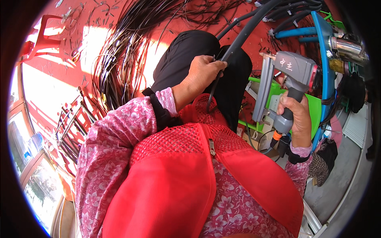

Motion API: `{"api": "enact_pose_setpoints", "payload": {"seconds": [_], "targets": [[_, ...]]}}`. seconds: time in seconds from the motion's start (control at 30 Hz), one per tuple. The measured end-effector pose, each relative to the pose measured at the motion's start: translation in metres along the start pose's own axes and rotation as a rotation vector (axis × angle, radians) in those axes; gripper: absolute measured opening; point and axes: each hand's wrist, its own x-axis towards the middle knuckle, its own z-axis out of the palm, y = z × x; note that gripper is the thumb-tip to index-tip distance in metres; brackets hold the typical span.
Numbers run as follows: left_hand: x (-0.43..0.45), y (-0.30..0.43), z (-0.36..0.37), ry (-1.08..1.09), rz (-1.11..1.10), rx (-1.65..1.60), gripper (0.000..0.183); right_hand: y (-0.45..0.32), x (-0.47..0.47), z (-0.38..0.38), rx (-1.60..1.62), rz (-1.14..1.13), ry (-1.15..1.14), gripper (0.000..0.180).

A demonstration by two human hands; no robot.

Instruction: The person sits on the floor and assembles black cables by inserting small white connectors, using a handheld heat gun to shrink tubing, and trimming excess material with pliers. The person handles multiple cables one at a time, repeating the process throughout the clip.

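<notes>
My left hand (pixel 205 70) is above my knees, its thumb and fingers pinched around a thin dark strip (pixel 210 96) at the lower end of a dark grey bar (pixel 245 28). The strip's tail hangs toward my lap, and the bar slants up to the far right. Whether the fingers also grip the bar cannot be made out. In my right hand (pixel 294 111) is a grey pneumatic nail or staple gun (pixel 293 67), held by its handle with the nose turned up and away. An air hose joins it at an orange fitting (pixel 277 136). The gun is apart from the bar.
Loose dark strips (pixel 119 59) lie heaped on the red floor at the left. Scissors (pixel 76 55) and a red plastic chair (pixel 44 38) are farther left. At right are a blue plastic stool (pixel 323 59) and a green crate (pixel 314 111). More dark bars (pixel 293 17) lie beyond.
</notes>
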Motion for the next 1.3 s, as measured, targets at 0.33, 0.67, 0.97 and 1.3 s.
{"api": "enact_pose_setpoints", "payload": {"seconds": [0.33,0.67,0.97,1.3], "targets": [[0.000,-0.002,-0.001,0.007,-0.011,0.040,0.026,-0.022,0.018,0.041,-0.280,0.051,-0.206,0.055],[0.000,0.000,0.000,-0.020,-0.034,0.079,0.027,-0.018,0.020,0.038,-0.297,0.127,-0.229,0.050],[0.001,0.000,-0.001,-0.027,-0.032,0.060,0.027,-0.021,0.018,0.044,-0.306,0.097,-0.217,0.050],[0.002,-0.004,-0.002,-0.036,-0.032,0.055,0.027,-0.025,0.020,0.046,-0.383,0.108,-0.231,0.051]]}}
